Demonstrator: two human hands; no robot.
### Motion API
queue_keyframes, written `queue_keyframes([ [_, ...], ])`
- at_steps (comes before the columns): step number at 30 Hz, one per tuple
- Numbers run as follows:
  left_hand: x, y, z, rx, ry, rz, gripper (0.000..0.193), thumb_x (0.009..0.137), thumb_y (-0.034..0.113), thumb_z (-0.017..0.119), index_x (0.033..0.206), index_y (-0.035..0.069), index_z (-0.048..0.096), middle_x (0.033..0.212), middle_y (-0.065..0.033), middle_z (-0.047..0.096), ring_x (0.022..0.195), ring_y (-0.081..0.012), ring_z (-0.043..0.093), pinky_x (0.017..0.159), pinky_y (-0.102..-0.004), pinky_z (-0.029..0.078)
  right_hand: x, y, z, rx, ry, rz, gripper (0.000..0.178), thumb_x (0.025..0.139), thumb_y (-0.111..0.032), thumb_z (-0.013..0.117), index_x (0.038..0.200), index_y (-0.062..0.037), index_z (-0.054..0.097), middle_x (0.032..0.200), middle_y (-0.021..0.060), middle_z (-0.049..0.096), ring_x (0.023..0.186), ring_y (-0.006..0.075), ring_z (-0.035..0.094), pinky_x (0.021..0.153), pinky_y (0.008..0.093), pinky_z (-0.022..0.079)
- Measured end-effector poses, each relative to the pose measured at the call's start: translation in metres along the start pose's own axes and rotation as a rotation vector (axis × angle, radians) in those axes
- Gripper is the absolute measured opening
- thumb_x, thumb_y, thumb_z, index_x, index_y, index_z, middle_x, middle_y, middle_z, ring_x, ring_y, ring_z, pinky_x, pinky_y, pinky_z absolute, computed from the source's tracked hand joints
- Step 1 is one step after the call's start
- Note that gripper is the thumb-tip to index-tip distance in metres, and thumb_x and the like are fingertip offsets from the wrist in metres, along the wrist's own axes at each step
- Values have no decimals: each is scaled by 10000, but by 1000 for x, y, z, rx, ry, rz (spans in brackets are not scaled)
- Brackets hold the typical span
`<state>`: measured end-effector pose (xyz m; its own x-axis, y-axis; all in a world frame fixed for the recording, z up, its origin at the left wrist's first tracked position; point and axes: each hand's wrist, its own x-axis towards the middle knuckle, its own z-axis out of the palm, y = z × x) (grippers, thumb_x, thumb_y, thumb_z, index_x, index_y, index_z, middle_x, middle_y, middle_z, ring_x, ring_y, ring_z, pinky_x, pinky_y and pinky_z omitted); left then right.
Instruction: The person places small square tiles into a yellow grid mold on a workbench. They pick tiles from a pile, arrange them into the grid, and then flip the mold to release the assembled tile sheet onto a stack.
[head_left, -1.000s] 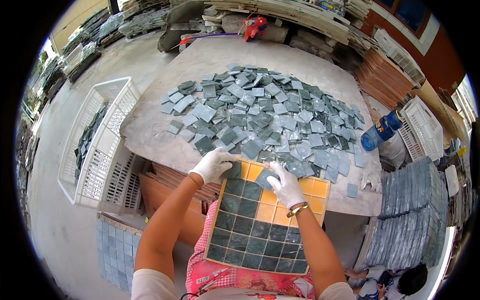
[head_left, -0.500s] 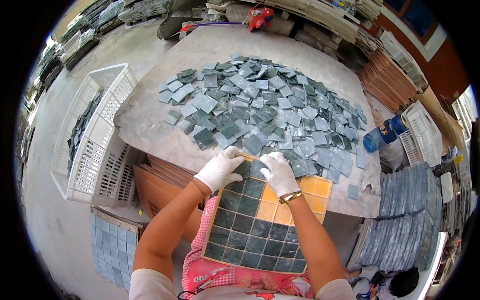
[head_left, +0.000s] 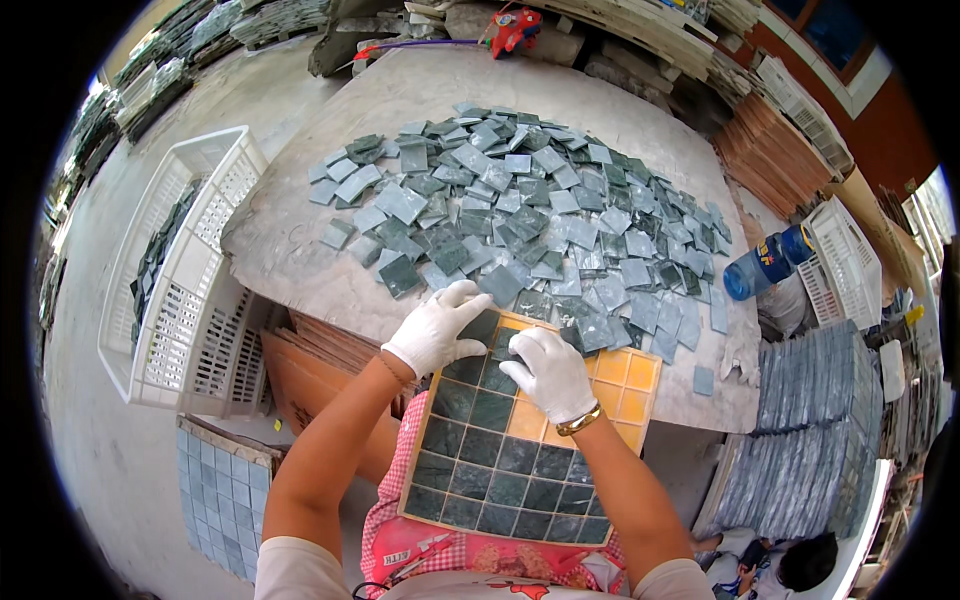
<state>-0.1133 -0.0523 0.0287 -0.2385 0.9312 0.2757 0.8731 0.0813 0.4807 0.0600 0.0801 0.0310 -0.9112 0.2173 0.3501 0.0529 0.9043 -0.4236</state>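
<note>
Reaching over the tray (head_left: 633,405), we keep our left hand (head_left: 437,328) spread, thumb and fingers astride a corner tile (head_left: 482,326). Our right hand (head_left: 552,374) curls; whether it grips anything, we cannot tell.

Bright, diffuse daylight, approx. even; blown-out patches at far L & R rims. Soft shadow under tabletop (head_left: 290,240). Loose tiles (head_left: 527,222) show pale sheen. Fisheye bends straight edges, blk. corners; centre fairly sharp, rim detail softer.
</note>
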Motion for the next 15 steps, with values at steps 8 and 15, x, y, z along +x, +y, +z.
queue_keyframes([
  [8, 3, 7, -1, 90, -96, -79, 518, 719, 195, 723, 1208, 139, 559, 1268, -114, 457, 1091, -332, 503, 913, -405, 447, -2, 1, 8, -62, -6, 140, 406, 720, -242, 748, 1033, -78, 548, 1125, 97, 542, 1031, 286, 561, 798, 389, 501],
  [15, -3, 0, 3, 130, -90, -69, 529, 737, 229, 716, 1237, 156, 560, 1284, -116, 450, 1096, -353, 481, 925, -415, 440, 3, 7, 26, -113, 133, 63, 285, 723, -186, 721, 958, -78, 599, 1073, 89, 556, 970, 289, 549, 838, 369, 476],
])
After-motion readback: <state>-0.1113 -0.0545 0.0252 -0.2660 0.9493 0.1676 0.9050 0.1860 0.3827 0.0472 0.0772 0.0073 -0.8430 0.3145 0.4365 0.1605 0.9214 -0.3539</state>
